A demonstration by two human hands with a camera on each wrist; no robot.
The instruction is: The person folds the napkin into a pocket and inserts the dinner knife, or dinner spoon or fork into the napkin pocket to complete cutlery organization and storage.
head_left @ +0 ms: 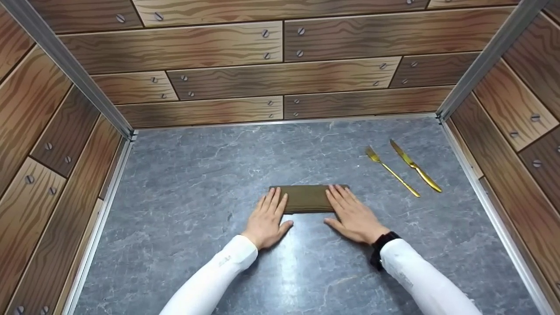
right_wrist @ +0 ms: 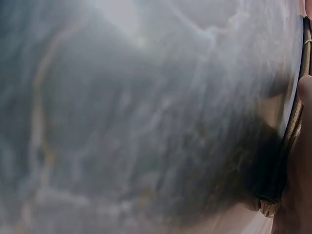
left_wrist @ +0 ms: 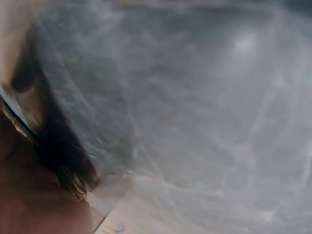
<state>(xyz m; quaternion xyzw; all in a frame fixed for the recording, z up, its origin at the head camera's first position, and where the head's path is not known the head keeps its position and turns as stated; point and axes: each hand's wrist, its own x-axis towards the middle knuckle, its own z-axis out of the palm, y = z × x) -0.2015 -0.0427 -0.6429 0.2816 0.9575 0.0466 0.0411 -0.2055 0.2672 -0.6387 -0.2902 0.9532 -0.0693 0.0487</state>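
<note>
A folded olive-brown cloth (head_left: 307,199) lies flat on the grey marbled table, its layered edge facing the person. On its left end rest the straight fingers of the left hand (head_left: 267,218), thumb pointing inward on the table side. The right hand (head_left: 353,215) lies the same way over the right end, fingers extended, a black band at its wrist. Between the hands the middle of the cloth shows. In the left wrist view a sliver of the folded cloth's edge (left_wrist: 73,184) appears beside the palm; the right wrist view catches the cloth's edge (right_wrist: 291,129) at far right.
To the right of the cloth lie a gold fork (head_left: 393,172) and a gold knife (head_left: 415,166), side by side and slanted. Wood-patterned panels (head_left: 227,43) wall the table (head_left: 183,175) at the back and both sides, with metal rails along the edges.
</note>
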